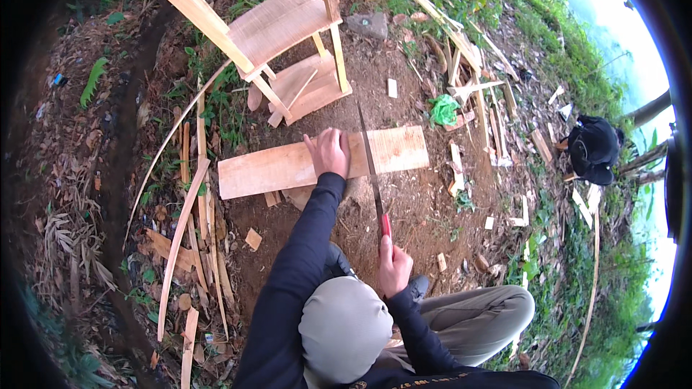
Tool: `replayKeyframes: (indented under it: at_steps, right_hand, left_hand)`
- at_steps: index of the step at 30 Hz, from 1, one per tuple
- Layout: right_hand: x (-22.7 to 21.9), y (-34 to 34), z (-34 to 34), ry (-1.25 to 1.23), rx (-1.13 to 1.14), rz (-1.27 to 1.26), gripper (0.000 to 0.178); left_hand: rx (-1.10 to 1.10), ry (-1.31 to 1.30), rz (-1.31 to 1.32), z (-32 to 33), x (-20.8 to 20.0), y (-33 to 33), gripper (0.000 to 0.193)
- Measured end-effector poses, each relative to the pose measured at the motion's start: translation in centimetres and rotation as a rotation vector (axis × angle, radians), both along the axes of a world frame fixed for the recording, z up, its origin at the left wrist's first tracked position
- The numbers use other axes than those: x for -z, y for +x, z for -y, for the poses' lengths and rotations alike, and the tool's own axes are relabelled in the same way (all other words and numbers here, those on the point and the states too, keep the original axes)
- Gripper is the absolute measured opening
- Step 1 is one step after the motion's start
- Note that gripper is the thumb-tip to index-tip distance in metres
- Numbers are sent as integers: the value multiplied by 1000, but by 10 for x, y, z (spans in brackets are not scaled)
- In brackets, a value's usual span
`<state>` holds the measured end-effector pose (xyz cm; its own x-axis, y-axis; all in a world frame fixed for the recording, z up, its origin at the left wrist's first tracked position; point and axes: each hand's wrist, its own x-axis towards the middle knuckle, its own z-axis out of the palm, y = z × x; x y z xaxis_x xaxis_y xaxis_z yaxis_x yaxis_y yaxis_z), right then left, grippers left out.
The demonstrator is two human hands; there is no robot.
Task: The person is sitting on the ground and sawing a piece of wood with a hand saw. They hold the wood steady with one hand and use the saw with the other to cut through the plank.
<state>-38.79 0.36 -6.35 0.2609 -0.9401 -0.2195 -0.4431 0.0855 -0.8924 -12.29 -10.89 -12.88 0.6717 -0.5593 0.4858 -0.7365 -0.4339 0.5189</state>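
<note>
A pale wooden board [267,171] lies crosswise in front of me, propped on something low that is mostly hidden. My left hand [331,153] bears down on the board's middle, fingers bent toward its far edge and thumb apart. In my right hand [394,268] is the red handle of a handsaw, fingers closed round it. The handsaw's [373,169] long, dark blade runs away from me across the board, just right of my left hand. How deep the blade sits in the wood cannot be made out.
A wooden frame with flat panels [277,23] stands beyond the board. Long wood strips [180,245] lie at left, more at far right. A green plastic bag [444,110], a grey stone [367,25] and offcuts [392,88] dot the soil. A black bag [594,150] sits right.
</note>
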Motion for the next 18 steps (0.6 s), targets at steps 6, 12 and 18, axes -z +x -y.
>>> replayKeyframes:
  at_steps: [6, 12, 18]
  right_hand:
    - [-11, 53, 64, -144, -83, -81, 58]
    - [-15, 12, 21, -183, -72, -101, 61]
    - [-13, 51, 46, -261, -68, -55, 55]
  left_hand:
    - [-13, 90, -1, -1, -8, -3, 21]
    - [-26, 37, 46, 2, -6, -3, 20]
    - [-44, 62, 36, -2, -5, 0, 20]
